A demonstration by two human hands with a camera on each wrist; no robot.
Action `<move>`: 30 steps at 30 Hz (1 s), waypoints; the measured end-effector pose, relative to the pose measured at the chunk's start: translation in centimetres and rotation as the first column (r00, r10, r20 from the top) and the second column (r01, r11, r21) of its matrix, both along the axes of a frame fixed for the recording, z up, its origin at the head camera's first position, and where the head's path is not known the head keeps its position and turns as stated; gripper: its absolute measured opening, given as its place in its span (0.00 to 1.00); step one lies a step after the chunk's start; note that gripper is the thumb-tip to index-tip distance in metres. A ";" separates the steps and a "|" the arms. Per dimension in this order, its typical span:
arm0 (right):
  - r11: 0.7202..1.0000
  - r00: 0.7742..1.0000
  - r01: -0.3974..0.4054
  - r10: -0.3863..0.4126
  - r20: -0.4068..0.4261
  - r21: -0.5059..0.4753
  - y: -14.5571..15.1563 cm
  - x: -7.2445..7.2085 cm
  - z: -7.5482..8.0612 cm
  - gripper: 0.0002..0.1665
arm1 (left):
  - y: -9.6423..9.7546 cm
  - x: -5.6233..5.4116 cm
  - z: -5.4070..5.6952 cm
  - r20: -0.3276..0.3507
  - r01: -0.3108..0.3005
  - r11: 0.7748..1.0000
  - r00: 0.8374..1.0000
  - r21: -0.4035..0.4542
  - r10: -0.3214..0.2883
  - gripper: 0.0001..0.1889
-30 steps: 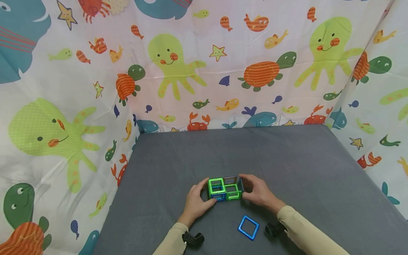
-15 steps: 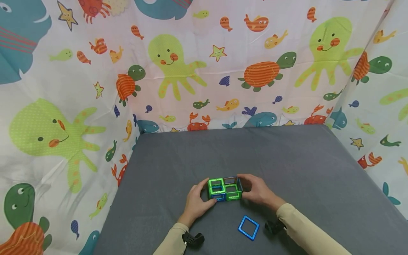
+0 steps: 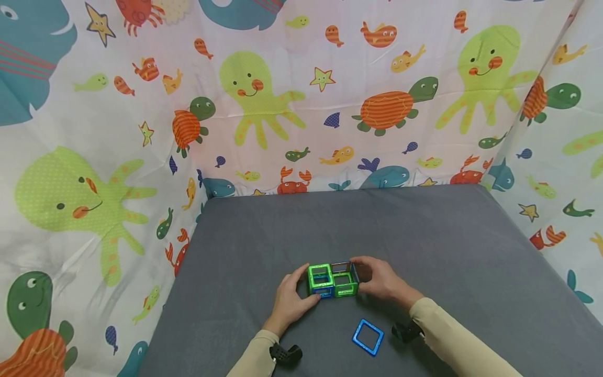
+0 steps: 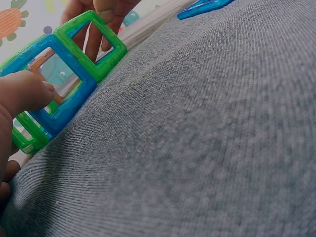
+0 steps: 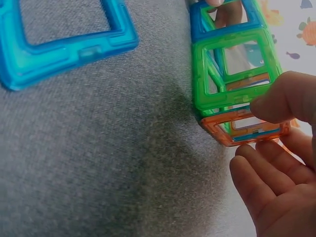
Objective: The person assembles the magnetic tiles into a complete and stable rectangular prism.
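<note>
A two-cube box of magnetic tiles (image 3: 332, 278), green, blue and orange, stands on the grey cloth between the hands. Its left cube has a green square on top; the right cube's top is uncovered. The left hand (image 3: 288, 299) grips the left cube, thumb on the blue front tile (image 4: 88, 88). The right hand (image 3: 385, 283) holds the other end, its thumb at the lower corner of the green front tile (image 5: 199, 74) and its fingers by the orange end tile (image 5: 213, 128). A loose blue square tile (image 3: 357, 329) lies flat in front of the box.
Grey cloth (image 3: 264, 230) covers the table. A white curtain (image 3: 287, 63) printed with sea animals rises at the back and along both sides. Black wrist cameras (image 3: 286, 355) sit on both wrists below tan sleeves (image 3: 459, 335).
The right fingers have shifted slightly left along the box, whose right end tile now stands closer in against the cube. The left hand and the loose blue tile stay put.
</note>
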State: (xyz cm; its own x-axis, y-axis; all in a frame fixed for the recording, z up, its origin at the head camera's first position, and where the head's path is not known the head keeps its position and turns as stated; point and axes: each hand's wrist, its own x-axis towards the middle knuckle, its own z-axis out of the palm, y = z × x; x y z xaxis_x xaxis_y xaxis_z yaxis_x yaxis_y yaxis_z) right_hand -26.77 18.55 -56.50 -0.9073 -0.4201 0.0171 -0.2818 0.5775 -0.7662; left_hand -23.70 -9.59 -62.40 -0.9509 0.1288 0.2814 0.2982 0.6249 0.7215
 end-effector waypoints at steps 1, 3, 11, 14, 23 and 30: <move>1.000 1.000 -0.004 0.004 0.006 0.001 0.0 0.0 0.1 0.38 | 0.0 0.0 0.0 0.000 0.000 1.000 1.000 0.001 0.000 0.41; 1.000 1.000 -0.009 0.009 0.020 -0.001 0.1 -0.1 0.2 0.38 | 0.0 0.0 0.0 -0.001 0.000 1.000 1.000 0.003 0.000 0.41; 0.998 0.996 -0.065 0.066 0.053 -0.022 0.3 -0.3 0.2 0.41 | 0.1 -0.1 -0.1 -0.010 0.004 1.000 1.000 0.010 -0.003 0.41; 0.996 0.995 -0.084 0.085 0.052 -0.019 0.3 -0.4 -0.1 0.43 | 0.0 0.0 -0.1 -0.010 0.008 1.000 1.000 0.013 -0.008 0.41; 0.995 0.996 -0.094 0.094 -0.005 0.032 0.0 -0.5 -0.5 0.42 | 0.0 0.1 0.0 -0.012 0.009 1.000 1.000 0.010 -0.009 0.40; 0.995 0.996 -0.083 0.084 -0.013 0.053 0.0 -0.5 -0.4 0.39 | 0.0 0.1 0.1 -0.013 0.008 1.000 1.000 0.007 -0.008 0.40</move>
